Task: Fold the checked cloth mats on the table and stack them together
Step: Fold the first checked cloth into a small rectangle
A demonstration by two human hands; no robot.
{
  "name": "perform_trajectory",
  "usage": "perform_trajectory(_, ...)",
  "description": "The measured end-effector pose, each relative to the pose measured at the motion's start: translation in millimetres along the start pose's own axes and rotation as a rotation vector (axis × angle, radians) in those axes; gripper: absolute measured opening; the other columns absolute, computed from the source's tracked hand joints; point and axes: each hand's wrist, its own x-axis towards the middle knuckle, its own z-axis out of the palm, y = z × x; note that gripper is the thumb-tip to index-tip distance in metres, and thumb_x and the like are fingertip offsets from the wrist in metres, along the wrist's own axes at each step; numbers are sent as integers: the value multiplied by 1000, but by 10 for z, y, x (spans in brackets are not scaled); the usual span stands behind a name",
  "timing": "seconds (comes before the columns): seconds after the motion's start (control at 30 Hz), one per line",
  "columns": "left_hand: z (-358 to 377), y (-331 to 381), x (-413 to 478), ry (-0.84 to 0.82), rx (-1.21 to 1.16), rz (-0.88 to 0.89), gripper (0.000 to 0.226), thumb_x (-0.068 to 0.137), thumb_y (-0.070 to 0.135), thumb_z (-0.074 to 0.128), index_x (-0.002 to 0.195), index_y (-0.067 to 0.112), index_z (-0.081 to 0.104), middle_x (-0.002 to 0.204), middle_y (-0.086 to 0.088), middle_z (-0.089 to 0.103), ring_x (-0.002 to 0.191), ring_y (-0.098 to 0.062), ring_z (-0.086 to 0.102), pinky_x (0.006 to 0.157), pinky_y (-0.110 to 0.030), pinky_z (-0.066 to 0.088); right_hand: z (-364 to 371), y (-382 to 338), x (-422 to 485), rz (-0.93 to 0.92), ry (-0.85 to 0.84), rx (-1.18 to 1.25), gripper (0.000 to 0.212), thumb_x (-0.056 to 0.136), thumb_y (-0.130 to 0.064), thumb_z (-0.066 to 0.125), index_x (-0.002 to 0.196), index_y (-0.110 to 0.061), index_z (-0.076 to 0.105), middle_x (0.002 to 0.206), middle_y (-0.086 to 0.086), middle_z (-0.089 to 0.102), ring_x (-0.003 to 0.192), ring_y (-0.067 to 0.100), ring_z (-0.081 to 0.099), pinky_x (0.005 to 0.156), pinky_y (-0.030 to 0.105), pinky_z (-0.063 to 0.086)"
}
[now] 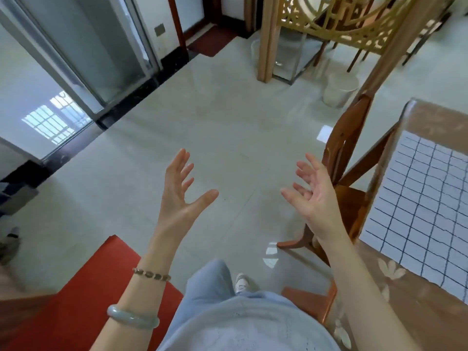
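Both empty: left hand (181,191) and right hand (312,191) raised over floor, fingers spread. Further right, checked cloth mat (425,209) flat on table (430,115), untouched. Probably light, soft, limp; best pinched at two near corners.

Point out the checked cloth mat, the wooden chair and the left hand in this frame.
checked cloth mat (420,214): head view, middle of its flat checked surface.
wooden chair (347,140): head view, on its backrest.
left hand (181,192): head view, on the open palm.
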Motion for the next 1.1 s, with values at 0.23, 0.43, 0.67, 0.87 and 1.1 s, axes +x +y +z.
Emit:
perform_trajectory(0.23, 416, -118, 1304, -305, -57, 44, 90, 65, 36, 77, 142, 33, 29, 149, 9, 36, 135, -6, 40, 113, -37, 35, -78, -55, 537, 48, 271, 35, 77, 78, -18, 74, 139, -33, 29, 144, 0, 41, 131, 8, 41, 107, 30, 38)
perform_trajectory(0.43, 782, -178, 2438, -626, -85, 67, 91, 65, 38, 76, 142, 31, 29, 150, 9, 35, 136, -7, 39, 114, -38, 33, -4, -118, 1076, 73, 617, 86, 76, 79, -5, 72, 142, -27, 34, 140, 0, 45, 129, 7, 44, 109, 39, 39)
perform_trajectory(0.67, 1287, -154, 3385, -964, -94, 137, 91, 63, 40, 77, 140, 37, 27, 150, 9, 35, 136, -9, 39, 113, -37, 33, 155, -226, 1381, 119, 939, 103, 73, 80, -4, 71, 131, -41, 35, 140, -6, 45, 126, -3, 44, 101, 18, 42)
perform_trajectory(0.87, 1904, -153, 3626, -1239, -145, 152, 91, 64, 38, 78, 140, 37, 29, 150, 7, 36, 135, -8, 41, 112, -37, 35, 215, -258, 1301, 197, 1220, 73, 80, 80, -10, 73, 145, -25, 30, 143, -1, 43, 130, 7, 43, 106, 29, 41)
perform_trajectory(1.1, 2636, -12, 3514, -1484, -127, 233, 91, 66, 44, 77, 142, 39, 27, 150, 9, 35, 136, -7, 39, 112, -40, 36, 109, -154, 1063, 226, 1481, 76, 79, 81, -8, 72, 145, -27, 30, 142, -4, 42, 132, 5, 41, 101, 21, 43)
